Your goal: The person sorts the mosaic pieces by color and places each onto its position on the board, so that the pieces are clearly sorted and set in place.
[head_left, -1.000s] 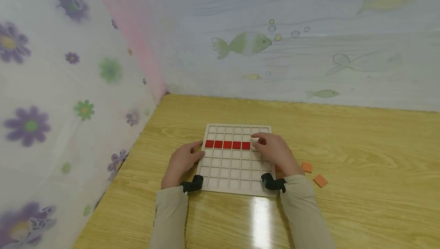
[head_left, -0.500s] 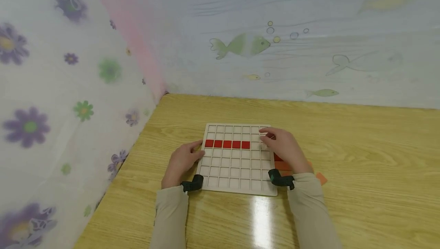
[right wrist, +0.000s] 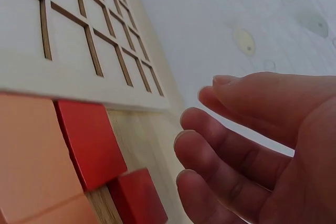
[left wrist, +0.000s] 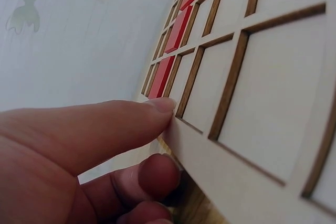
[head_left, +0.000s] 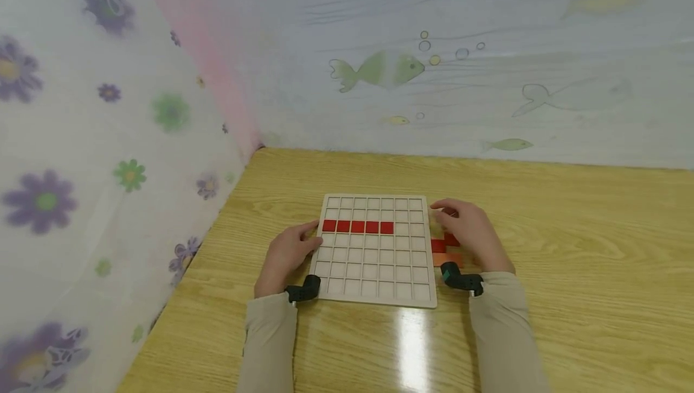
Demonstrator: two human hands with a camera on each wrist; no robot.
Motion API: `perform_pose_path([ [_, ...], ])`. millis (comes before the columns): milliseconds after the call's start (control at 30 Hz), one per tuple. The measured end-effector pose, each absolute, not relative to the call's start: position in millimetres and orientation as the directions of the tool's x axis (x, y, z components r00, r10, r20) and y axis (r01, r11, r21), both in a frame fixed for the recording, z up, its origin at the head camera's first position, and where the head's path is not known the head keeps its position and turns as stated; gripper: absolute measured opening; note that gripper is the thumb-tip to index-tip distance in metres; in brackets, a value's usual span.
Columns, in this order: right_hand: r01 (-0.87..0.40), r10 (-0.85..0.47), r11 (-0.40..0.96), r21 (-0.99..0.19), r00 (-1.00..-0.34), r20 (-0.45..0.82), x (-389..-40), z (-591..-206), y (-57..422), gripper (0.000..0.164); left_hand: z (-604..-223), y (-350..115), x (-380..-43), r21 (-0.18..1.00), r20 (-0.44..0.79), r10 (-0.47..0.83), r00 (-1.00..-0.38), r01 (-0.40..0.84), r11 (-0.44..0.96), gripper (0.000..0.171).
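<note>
A pale wooden grid board (head_left: 352, 255) lies on the table, with a row of several red square tiles (head_left: 358, 226) set in its third row from the far side. My left hand (head_left: 287, 257) holds the board's left edge. In the left wrist view its thumb (left wrist: 131, 121) lies on the board's rim, and the other fingers (left wrist: 157, 174) are curled at the side of the edge. Off the board's right side my right hand (head_left: 472, 230) hovers with nothing in its fingers. Loose red tiles (right wrist: 92, 142) lie below it, against the board's edge.
Orange tiles (right wrist: 29, 150) lie beside the loose red ones, partly hidden by the right hand in the head view. The yellowish wood table (head_left: 596, 272) meets a wall covering with fish (head_left: 385, 70) at the back and a flowered one (head_left: 40, 200) at the left.
My right hand has moved right, from over the board beside the end of the red row to beyond the board's right edge. The left hand has stayed at the left edge.
</note>
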State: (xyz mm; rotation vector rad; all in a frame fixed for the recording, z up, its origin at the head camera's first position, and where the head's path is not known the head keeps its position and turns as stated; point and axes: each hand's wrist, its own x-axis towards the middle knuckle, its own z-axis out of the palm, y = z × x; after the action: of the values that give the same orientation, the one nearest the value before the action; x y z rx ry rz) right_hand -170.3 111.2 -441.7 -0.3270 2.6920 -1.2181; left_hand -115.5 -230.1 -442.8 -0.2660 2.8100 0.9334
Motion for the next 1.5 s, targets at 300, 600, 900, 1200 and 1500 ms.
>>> perform_pose_path([
  [300, -0.115, -0.250, 0.691, -0.714, -0.964, -0.087, -169.8, -438.4, 123.9, 0.033, -444.1, -231.2, -116.8, 0.570, -0.203, -0.104, -0.974, -0.204, 0.796, 0.046],
  [600, -0.090, -0.254, 0.710, -0.698, -0.958, -0.135, -167.6, -442.3, 128.0, 0.032, -443.3, -230.5, -116.7, 0.571, -0.211, -0.105, -0.972, -0.210, 0.794, 0.046],
  [900, -0.122, -0.316, 0.727, -0.676, -0.933, -0.170, -166.3, -442.2, 127.1, 0.030, -446.5, -232.3, -116.7, 0.571, -0.193, -0.114, -0.975, -0.205, 0.795, 0.046],
  [1200, -0.172, -0.424, 0.694, -0.700, -0.882, -0.204, -163.7, -438.1, 134.9, 0.039, -444.0, -232.0, -115.5, 0.558, -0.177, -0.104, -0.979, -0.187, 0.808, 0.046],
  [1500, -0.163, -0.430, 0.700, -0.696, -0.873, -0.228, -163.5, -435.9, 136.4, 0.026, -444.3, -232.2, -116.5, 0.564, -0.201, -0.121, -0.972, -0.216, 0.797, 0.046],
])
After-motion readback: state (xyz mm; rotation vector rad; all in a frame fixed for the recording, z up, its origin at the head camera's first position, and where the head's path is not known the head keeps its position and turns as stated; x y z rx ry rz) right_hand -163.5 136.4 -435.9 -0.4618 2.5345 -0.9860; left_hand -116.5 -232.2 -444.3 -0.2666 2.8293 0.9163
